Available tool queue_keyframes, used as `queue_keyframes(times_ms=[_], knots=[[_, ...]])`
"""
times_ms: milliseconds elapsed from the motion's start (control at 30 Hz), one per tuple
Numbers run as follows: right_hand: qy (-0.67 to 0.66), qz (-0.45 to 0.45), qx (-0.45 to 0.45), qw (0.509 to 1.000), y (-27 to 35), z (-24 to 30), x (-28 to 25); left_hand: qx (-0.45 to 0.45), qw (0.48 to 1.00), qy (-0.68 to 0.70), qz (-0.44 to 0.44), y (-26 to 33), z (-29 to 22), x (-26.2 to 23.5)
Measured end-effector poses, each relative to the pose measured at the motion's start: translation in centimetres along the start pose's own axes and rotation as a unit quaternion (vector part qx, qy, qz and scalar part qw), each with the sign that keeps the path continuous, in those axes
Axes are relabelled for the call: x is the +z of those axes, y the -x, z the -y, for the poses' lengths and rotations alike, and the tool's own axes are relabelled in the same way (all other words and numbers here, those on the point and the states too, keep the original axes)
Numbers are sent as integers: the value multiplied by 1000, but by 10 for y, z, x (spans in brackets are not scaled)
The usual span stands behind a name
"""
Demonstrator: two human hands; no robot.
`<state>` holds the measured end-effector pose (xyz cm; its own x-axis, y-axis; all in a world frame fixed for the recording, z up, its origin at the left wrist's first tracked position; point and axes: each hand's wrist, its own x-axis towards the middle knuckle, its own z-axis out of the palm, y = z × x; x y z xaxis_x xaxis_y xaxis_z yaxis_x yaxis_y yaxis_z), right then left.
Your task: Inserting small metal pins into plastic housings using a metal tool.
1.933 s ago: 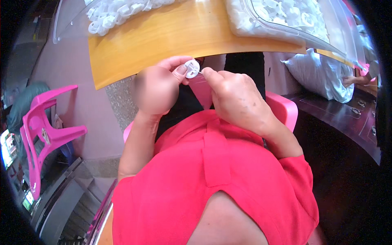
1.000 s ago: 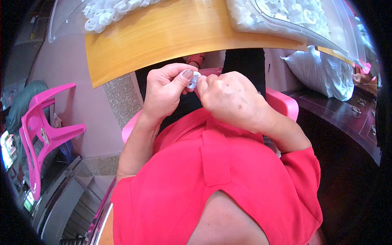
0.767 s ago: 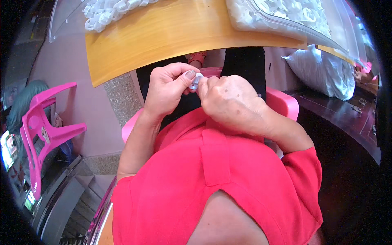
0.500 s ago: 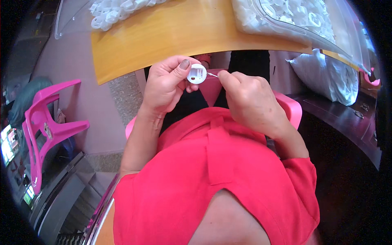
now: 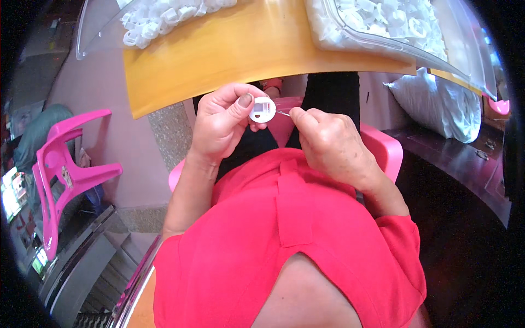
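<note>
- Currently, the left hand [image 5: 221,121] pinches a white cap [image 5: 264,111] in its fingers.
- The right hand [image 5: 334,145] grips a thin pick [image 5: 283,113] beside the cap, whose completion is unclear.
- Beyond the cap, many white pieces [image 5: 389,21] seem left.

The hands [image 5: 333,139] could pass over the yellow tabletop [image 5: 246,41] between white parts [image 5: 158,22] left and a transparent bin [image 5: 465,50] right.

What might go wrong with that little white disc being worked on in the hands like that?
The thin, silvery, metal-looking tool in the right hand points toward the left hand, so a slip might prick it.

The small, round, white plastic disc is pinched only near its edge, away from the yellow-brown, wood-look tabletop, so if it slipped, it would probably drop past the table.
</note>
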<state>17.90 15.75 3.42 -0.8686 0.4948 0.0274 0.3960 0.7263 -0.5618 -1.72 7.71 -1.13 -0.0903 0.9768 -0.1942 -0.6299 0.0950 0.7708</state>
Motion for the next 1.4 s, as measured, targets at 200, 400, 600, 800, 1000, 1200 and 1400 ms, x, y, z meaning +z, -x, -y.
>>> queue_keyframes(times_ms=[200,400,600,800,1000,1200,1400], knots=[[19,11,16,1000,13,-27,7,278,906,-298,-112,-5,-68,21],[12,41,17,999,25,-41,10,433,694,-539,-199,-82,-220,48],[24,42,21,999,39,-62,28,427,577,-696,4,-155,-168,130],[38,17,3,999,41,-64,31,344,521,-768,144,-217,-106,176],[12,70,38,997,39,-64,23,372,461,-793,141,-255,-87,175],[12,69,24,997,41,-62,24,348,621,-693,112,-207,-105,175],[-18,53,42,998,36,-64,29,172,943,-261,117,-113,-104,125]])
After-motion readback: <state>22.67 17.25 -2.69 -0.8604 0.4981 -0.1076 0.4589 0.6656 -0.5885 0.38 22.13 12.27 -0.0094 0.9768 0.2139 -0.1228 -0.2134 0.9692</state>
